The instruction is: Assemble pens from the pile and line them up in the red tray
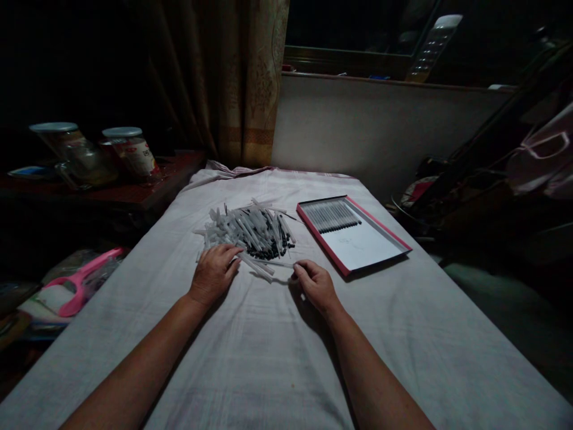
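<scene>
A heap of translucent plastic tubes (244,224), with many small black pieces (264,248) among them, lies on the cloth-covered surface. My left hand (215,269) rests at the heap's near left edge, its fingers stretched over the tubes and its thumb apart from them. Several loose tubes (259,269) lie just beside its fingertips. To the right, my right hand (316,283) pinches the end of a thin tube (280,264) that points back toward the heap. A shallow red-edged box lid (362,248) stands farther right; black-ended tubes (333,215) lie in a neat row inside it.
A whitish cloth (250,352) covers the surface. On a dark red table (174,170) at left stand lidded jars (132,152). Below it is a pink plastic object (80,283). A curtain (250,83) hangs behind, and a bottle (434,48) leans on the windowsill.
</scene>
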`<state>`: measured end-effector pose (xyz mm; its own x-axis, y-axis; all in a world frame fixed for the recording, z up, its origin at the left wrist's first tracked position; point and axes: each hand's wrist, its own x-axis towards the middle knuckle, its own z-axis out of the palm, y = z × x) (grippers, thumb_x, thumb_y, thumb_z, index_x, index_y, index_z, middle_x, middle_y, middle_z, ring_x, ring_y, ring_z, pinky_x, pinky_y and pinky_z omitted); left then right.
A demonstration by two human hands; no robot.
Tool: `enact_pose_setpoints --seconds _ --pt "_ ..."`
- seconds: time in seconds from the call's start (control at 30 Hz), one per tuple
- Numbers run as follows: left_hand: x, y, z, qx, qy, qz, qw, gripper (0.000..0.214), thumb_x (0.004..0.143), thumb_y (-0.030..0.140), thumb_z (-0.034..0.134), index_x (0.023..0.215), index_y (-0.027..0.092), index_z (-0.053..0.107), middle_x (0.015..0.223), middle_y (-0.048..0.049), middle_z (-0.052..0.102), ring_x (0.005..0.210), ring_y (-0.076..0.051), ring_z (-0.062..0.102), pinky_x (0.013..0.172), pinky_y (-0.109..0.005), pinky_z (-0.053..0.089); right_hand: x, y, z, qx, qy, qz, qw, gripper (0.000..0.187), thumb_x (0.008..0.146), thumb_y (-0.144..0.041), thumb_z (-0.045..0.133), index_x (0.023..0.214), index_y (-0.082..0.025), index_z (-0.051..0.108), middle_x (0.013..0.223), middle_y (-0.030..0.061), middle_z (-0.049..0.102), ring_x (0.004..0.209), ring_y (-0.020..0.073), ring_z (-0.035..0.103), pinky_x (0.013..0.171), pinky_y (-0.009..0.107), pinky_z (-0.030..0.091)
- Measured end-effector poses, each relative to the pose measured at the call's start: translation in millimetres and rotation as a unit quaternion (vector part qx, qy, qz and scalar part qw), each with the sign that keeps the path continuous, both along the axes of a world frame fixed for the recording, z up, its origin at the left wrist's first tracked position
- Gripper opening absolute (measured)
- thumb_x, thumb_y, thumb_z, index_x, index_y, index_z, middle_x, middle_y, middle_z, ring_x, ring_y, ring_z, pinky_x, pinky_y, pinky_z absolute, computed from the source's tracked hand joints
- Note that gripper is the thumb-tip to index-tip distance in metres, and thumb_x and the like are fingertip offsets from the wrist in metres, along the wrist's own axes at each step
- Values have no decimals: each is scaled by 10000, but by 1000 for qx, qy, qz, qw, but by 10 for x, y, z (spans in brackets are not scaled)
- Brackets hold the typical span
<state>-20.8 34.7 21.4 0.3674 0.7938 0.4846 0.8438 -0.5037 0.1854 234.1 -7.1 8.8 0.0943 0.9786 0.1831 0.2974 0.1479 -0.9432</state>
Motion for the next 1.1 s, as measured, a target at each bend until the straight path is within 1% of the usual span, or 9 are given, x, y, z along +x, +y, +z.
enact_pose_setpoints --seconds 0.07,0.27,0.5,0.57,0.67,0.77,0.93,1.03,1.1 --pt "-69 144 47 1 60 24 998 234 892 272 553 1065 217 700 1065 -108 681 983 -289 608 834 -427 460 48 30 10 -15 32 -25 999 318 802 -491 568 750 -185 638 608 13 644 534 149 569 522 251 445" --pt "-43 408 121 10 153 -12 988 169 835 234 591 939 215 723 946 -119 670 924 -305 595 806 -444 432 42 48 11 -45 91 -36 994 380 734 -553 617 742 -174 646 578 5 627 460 125 513 461 242 403" --pt "-36 364 145 20 144 -46 988 184 863 190 528 932 202 698 936 -117 688 925 -290 614 848 -450 437 30 52 37 -64 145 -50 986 311 674 -475 659 744 -172 644 580 2 633 456 113 503 443 227 392" --pt "-34 266 131 26 75 -39 996 204 887 224 513 1007 200 677 1005 -116 699 967 -286 621 869 -445 451 34 47 68 -79 169 -58 981 278 652 -433 662 746 -172 642 603 4 645 446 100 490 421 213 367" --pt "11 62 96 -23 -120 -22 992 211 909 310 504 1026 211 649 1005 -76 720 943 -238 652 853 -377 498 36 32 128 -109 226 -65 966 263 604 -381 676 759 -172 639 620 7 658 443 92 483 387 190 322" --pt "92 -139 64 -122 -258 -3 958 255 903 404 528 1029 210 635 925 -34 733 804 -180 671 735 -297 527 32 13 178 -129 267 -64 953 260 574 -337 681 768 -165 656 626 14 665 472 91 495 384 175 311" --pt "192 -300 31 -197 -411 -21 890 345 838 468 617 1028 181 636 952 -54 733 836 -183 675 782 -338 553 22 -4 205 -160 301 -59 938 295 558 -337 696 793 -161 681 629 9 661 481 84 503 395 171 334" --pt "204 -312 4 -250 -464 -4 849 483 797 552 646 1093 169 634 984 -73 729 794 -183 671 705 -334 572 16 -9 211 -172 303 -65 935 295 556 -341 701 791 -165 682 624 9 657 482 89 515 409 180 364" --pt "198 -309 -19 -277 -466 9 840 541 783 593 645 1112 164 644 972 -74 724 771 -177 663 653 -308 568 9 -16 218 -175 300 -64 936 295 560 -345 704 794 -167 682 625 8 654 486 91 521 414 182 373"
